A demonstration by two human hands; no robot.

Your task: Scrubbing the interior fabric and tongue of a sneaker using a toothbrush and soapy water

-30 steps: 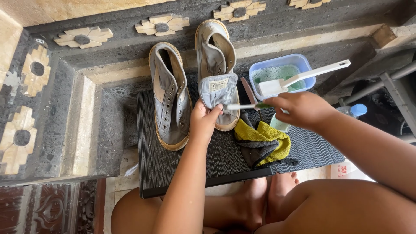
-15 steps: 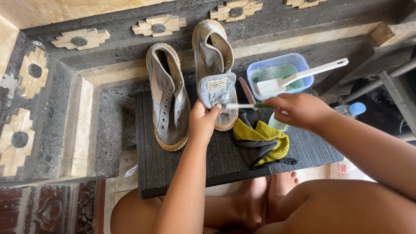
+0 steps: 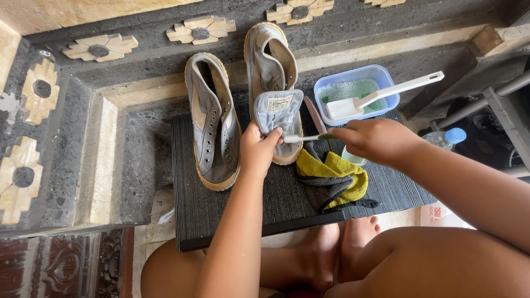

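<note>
Right now both bare hands meet over the toe of the right-hand grey sneaker (image 3: 271,72), which lies at about twelve o'clock on the dark ribbed mat (image 3: 232,204). At the centre, the left hand (image 3: 258,148) has its fingers closed on the sneaker's pulled-out tongue (image 3: 279,110), pinching its lower edge and holding it flat over the toe. From three o'clock, the right hand (image 3: 375,140) is curled shut around a small toothbrush (image 3: 305,138) with a pale neck and green handle, whose head touches the tongue just beside the left fingertips. A second grey sneaker (image 3: 212,124), laceless with its eyelets showing, lies just beside the first at ten o'clock, toe towards the person. Below the right hand, at about five o'clock of the held shoe, a yellow and grey cloth (image 3: 331,179) sits crumpled on the mat. At two o'clock a clear blue plastic tub (image 3: 356,91) holds foamy greenish water, and a white long-handled brush (image 3: 386,94) rests across it, its handle pointing out past the rim. Farther to three o'clock, a plastic bottle with a blue cap (image 3: 450,138) lies off the mat. The person's bare feet (image 3: 342,243) and knees show at six o'clock
</note>
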